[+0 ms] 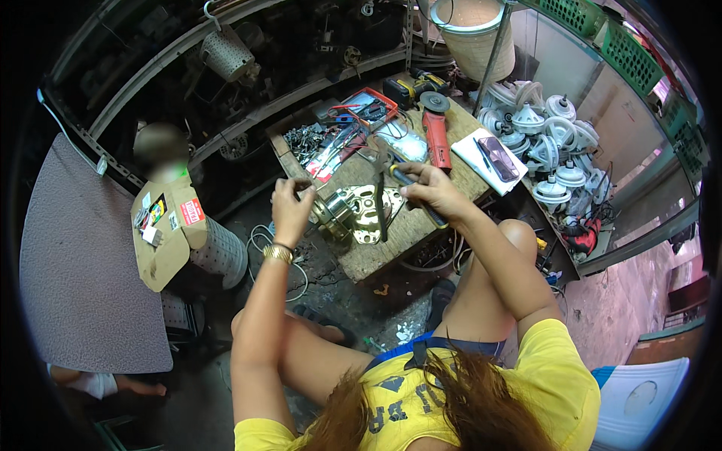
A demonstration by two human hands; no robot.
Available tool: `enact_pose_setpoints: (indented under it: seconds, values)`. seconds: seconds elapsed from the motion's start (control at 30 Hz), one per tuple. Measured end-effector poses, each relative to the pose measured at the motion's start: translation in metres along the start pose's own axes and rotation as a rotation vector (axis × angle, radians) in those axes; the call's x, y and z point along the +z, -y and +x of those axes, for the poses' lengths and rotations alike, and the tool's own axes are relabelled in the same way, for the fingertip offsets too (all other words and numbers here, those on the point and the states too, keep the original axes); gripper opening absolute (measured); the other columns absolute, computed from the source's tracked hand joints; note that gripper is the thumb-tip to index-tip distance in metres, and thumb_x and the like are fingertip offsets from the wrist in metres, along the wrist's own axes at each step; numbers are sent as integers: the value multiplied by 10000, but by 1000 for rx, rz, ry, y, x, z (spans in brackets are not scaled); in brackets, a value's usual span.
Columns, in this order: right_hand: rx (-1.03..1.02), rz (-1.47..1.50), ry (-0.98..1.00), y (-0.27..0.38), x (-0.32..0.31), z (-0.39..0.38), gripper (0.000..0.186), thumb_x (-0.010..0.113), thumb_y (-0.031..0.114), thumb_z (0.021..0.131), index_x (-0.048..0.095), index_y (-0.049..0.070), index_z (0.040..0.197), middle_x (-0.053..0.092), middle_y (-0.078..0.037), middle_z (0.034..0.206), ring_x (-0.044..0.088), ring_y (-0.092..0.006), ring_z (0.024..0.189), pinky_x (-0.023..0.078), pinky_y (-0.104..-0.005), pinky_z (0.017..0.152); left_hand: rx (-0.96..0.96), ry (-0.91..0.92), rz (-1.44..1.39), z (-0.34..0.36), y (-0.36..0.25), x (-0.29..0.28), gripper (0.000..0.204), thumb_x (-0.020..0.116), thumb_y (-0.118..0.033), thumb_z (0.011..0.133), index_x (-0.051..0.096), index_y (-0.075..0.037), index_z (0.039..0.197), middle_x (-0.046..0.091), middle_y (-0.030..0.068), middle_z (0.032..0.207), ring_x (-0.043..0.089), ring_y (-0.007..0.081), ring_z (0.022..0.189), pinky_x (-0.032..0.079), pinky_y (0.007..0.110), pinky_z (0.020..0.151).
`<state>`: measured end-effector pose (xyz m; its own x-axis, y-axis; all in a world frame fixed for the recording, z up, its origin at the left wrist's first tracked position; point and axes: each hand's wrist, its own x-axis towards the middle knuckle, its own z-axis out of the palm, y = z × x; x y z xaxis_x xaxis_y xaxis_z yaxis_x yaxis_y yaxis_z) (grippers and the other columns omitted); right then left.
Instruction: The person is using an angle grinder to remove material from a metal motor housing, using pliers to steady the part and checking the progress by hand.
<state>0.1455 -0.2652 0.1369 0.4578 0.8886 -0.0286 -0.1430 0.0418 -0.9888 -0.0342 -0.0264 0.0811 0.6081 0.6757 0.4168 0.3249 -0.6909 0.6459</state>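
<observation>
A gold-coloured metal assembly [342, 214], with a round drum and a flat plate full of holes, lies at the near left part of the wooden bench [398, 252]. My left hand [292, 212] is at the drum's left side, fingers closed in a pinch; what is between them is too small to make out. My right hand [438, 197] is wrapped round pliers [401, 174] with blue and yellow handles. Their jaws point up and left, above the plate's far side. A dark upright strip [380, 207] crosses the plate near the pliers.
On the bench are a red angle grinder [436, 135], a yellow-black power drill [415, 86], a phone [496, 158] on white paper, a red tray [368, 107] and loose screws [304, 141]. White fan motors [553, 143] crowd the right. An opened carton [162, 233] stands left.
</observation>
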Motion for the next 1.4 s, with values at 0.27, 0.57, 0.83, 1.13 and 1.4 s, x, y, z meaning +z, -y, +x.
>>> enact_pose_setpoints:
  seconds: [0.27,0.57,0.83,1.13,1.4]
  values:
    - [32,-50,-106,-33,-27,0,558,651,42,782,448,-52,1293,609,-66,1008,572,-102,824,470,-247,715,-250,529,230,61,13,26,421,681,-427,733,698,-58,936,623,145,1066,604,306,1008,482,384,841]
    - [13,-40,-22,-17,-15,-6,451,613,90,839,448,-20,1244,604,-45,880,563,-88,764,444,-229,641,-103,268,132,31,6,16,401,641,-413,795,669,-85,1023,611,120,1068,584,312,982,466,416,850]
    - [10,19,56,-9,3,-12,460,622,119,853,457,5,1267,588,-35,907,550,-76,709,462,-225,623,-228,531,502,68,-5,34,301,706,-423,729,750,-177,898,695,98,1034,653,292,962,449,453,849]
    - [-6,15,-82,-20,-7,-15,477,620,82,822,442,-11,1255,610,-56,909,563,-85,679,467,-231,599,-173,588,570,73,-8,23,380,697,-426,688,738,-150,946,714,101,969,660,285,969,471,440,834]
    - [13,-8,-85,-28,-15,-17,489,628,75,818,436,-7,1261,608,-60,950,561,-89,709,469,-231,603,-148,646,637,74,-11,30,338,671,-344,704,712,-136,967,710,91,967,666,275,939,484,427,823]
